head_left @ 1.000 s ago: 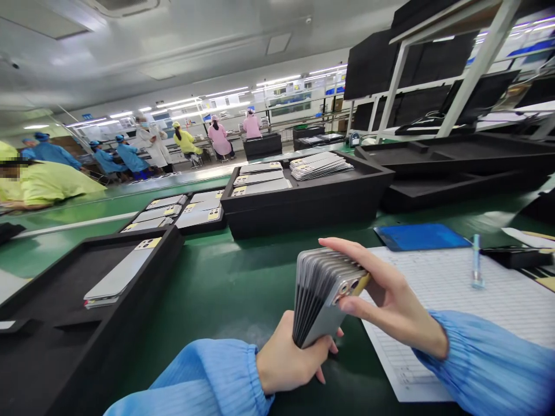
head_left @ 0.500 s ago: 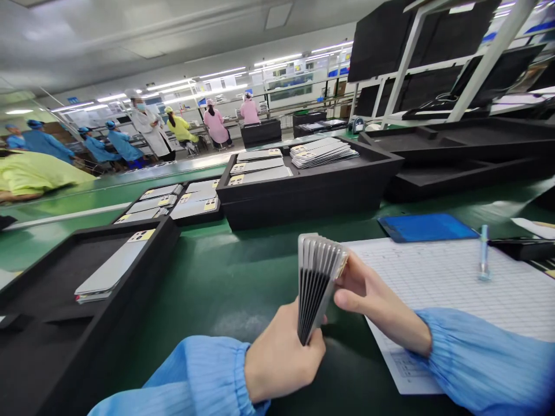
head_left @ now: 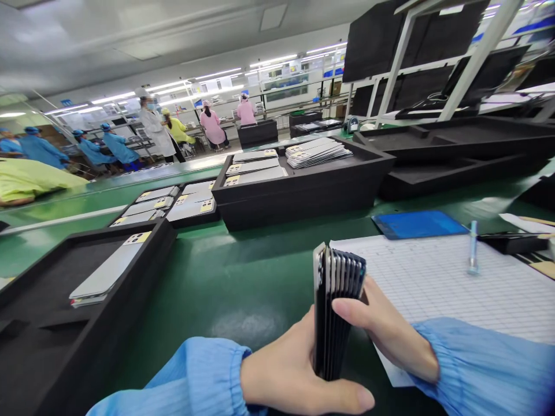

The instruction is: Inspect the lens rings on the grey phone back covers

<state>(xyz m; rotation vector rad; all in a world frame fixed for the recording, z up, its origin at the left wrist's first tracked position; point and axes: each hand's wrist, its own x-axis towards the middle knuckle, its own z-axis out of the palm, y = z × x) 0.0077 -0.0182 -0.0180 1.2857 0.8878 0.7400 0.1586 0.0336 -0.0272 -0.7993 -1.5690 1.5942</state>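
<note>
Upright above the green bench stands a fanned stack of thin phone back covers [head_left: 333, 323], dark inside with bright metal edges. My left hand [head_left: 299, 372] is around its lower part, the thumb stretched out in front and the other fingers hidden behind. My right hand [head_left: 381, 320] grips the upper right side, its thumb on the near edges and its fingers behind. At the left, a small pile of silver covers [head_left: 110, 268] with yellow camera corners lies in a black tray [head_left: 167, 245].
More covers [head_left: 318, 153] lie in a raised black tray [head_left: 303, 193] straight ahead. To the right are a printed sheet [head_left: 433, 274], a pen [head_left: 473, 248], a blue flat panel [head_left: 418, 224] and stacked empty black trays [head_left: 459, 144]. A co-worker's yellow sleeve [head_left: 39, 179] shows far left.
The stack has turned, showing its dark side and edges more, and shifted slightly right. My right thumb has come onto the near edges; my left thumb has stretched away from the stack.
</note>
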